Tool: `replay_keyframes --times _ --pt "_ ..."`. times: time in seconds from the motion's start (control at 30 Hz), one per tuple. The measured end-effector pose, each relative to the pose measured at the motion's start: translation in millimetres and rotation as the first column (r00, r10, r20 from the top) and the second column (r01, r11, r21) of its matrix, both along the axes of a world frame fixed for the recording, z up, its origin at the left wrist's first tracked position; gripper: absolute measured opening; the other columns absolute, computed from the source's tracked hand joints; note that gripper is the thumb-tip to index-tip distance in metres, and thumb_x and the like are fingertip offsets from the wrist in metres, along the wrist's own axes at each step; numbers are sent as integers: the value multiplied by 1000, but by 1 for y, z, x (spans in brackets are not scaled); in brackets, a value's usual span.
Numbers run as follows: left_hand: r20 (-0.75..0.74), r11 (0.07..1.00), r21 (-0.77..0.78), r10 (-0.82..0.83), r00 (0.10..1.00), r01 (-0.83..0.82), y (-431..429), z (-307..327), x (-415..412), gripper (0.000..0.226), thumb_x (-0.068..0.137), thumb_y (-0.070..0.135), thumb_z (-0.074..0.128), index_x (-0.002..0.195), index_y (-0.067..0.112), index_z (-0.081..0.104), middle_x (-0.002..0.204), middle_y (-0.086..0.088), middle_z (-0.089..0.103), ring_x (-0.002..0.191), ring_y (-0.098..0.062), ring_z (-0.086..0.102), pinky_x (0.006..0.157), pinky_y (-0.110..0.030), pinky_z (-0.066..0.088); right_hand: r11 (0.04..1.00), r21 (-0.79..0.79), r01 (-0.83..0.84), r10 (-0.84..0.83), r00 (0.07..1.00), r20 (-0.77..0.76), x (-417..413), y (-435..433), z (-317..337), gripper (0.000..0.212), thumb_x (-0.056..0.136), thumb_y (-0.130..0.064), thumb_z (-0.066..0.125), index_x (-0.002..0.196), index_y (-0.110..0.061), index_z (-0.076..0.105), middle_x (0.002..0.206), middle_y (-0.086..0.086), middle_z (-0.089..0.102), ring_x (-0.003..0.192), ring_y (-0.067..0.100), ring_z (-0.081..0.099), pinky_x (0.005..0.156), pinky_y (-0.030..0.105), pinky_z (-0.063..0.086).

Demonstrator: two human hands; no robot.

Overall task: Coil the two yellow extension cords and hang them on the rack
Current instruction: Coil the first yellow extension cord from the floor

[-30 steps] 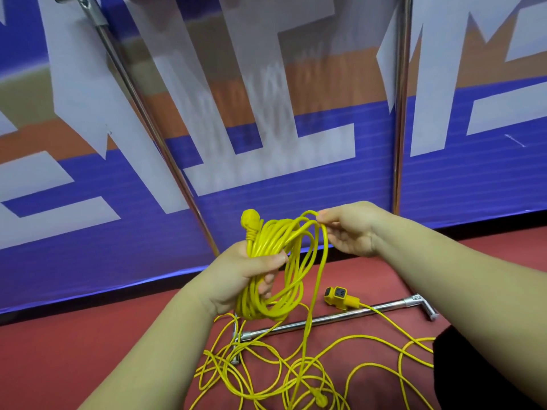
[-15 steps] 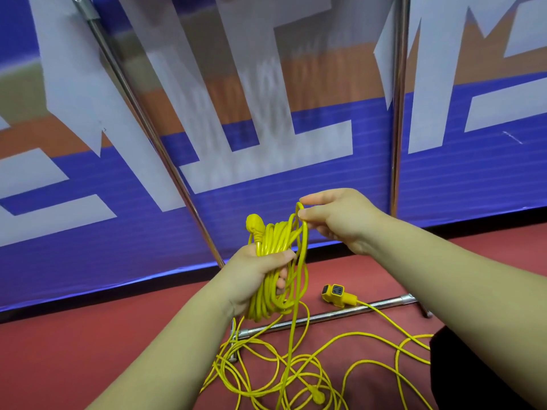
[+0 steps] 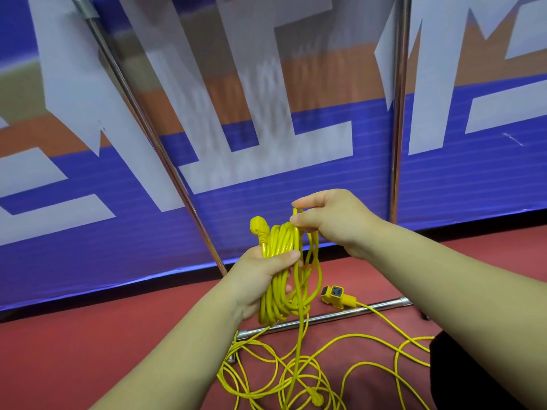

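Left hand (image 3: pixel 260 279) is clamped around the coiled yellow cord (image 3: pixel 282 238). Its long axis runs vertical, plug (image 3: pixel 260 227) pointing up, above the rack's floor bar (image 3: pixel 370 309). Right hand (image 3: pixel 334 220) pinches the top loop. A socket end (image 3: pixel 336 295) lies beside that bar.

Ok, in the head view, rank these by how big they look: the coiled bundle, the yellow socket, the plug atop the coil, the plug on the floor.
1. coiled bundle, clearly largest.
2. yellow socket and plug atop the coil: alike, and the plug is nearer, so unranked.
3. plug on the floor, smallest.
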State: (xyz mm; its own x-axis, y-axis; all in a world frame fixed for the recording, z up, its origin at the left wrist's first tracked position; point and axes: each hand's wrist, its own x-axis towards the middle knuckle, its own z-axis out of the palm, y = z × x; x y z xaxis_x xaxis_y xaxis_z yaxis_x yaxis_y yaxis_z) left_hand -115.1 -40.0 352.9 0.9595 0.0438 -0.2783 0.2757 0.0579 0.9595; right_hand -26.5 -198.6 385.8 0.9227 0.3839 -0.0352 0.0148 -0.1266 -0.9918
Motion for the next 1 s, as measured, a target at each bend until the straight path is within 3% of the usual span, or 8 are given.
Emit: replay_keyframes --times 0.13,0.27,0.37,0.63,0.77,0.87,0.93,1.0 --pt "18 996 -91 21 1000 -20 -3 3 0 8 92 8 64 88 1 66 71 -8 69 49 -16 59 48 -26 51 995 -99 -5 17 992 125 -1 -2 5 21 85 -15 76 107 -17 74 78 4 75 62 6 66 63 17 54" --pt "40 983 -174 68 997 -60 3 3 3 13 80 10 77 87 2 68 72 -11 62 56 -19 61 54 -31 53 984 -175 35 7 972 237 3 -7 7 16 86 -19 72 101 -21 76 85 3 75 73 14 69 79 35 58" --pt "73 972 -220 99 992 -81 13 6 6 22 76 12 79 93 5 67 73 -9 61 67 -21 62 69 -37 56 990 -123 71 -41 972 231 2 -11 2 14 83 -18 73 95 -25 72 86 4 74 72 21 68 74 38 56" --pt "102 895 -350 328 939 -275 48 25 7 3 86 14 66 85 13 63 65 -2 53 53 -12 56 53 -27 52 973 -201 -110 149 970 192 -23 3 -21 18 82 -17 78 90 -14 62 67 -7 64 47 -2 49 51 15 38" --pt "110 764 -572 431 896 -298 68 48 7 8 90 20 60 86 16 65 69 6 60 55 -5 58 57 -22 51 954 -183 -236 261 957 129 -37 16 -33 24 78 -22 83 84 -17 61 64 -6 64 56 7 51 61 28 43" --pt "176 721 -627 499 848 -294 71 67 4 31 100 19 52 76 16 73 72 8 68 65 -7 69 74 -28 55 951 -41 -305 308 945 111 -46 29 -35 30 76 -24 83 83 -17 55 87 11 75 74 15 60 74 41 50" --pt "223 717 -643 510 831 -268 70 73 1 22 98 17 51 91 16 72 73 8 68 75 -11 73 85 -34 53 951 29 -307 302 947 112 -51 38 -35 31 83 -16 79 82 -17 48 95 9 75 82 17 67 85 45 52" --pt "248 691 -696 488 837 -196 69 76 -2 29 92 18 54 118 13 67 76 7 65 76 -11 71 86 -36 55 957 36 -287 280 951 131 -54 45 -34 32 87 -17 75 80 -20 44 84 9 74 84 24 70 82 48 51"
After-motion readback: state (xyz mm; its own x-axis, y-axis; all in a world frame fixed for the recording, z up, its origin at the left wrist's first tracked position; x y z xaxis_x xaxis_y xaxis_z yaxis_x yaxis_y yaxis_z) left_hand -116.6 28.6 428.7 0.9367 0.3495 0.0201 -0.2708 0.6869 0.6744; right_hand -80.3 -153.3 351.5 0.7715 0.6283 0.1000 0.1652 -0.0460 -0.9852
